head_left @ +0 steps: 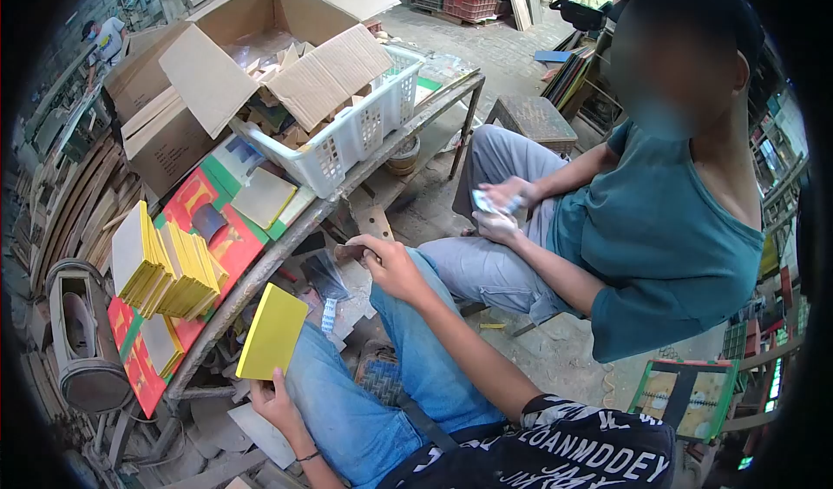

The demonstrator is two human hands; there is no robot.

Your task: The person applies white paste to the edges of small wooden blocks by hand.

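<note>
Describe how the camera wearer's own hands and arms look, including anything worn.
The left hand and right hand are ungloved. A thin dark band circles the left wrist; none shows on the right. On the right arm, a short black sleeve bears pale print; the left sleeve is out of view.

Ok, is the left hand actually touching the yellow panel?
Touching. The head view shows the left hand holding the yellow panel at its lower edge, with no gap between them.

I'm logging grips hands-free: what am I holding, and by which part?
Your left hand holds a flat, yellow, rectangular panel by its lower corner; your right hand pinches a small brown piece, material unclear, by one end.
</note>
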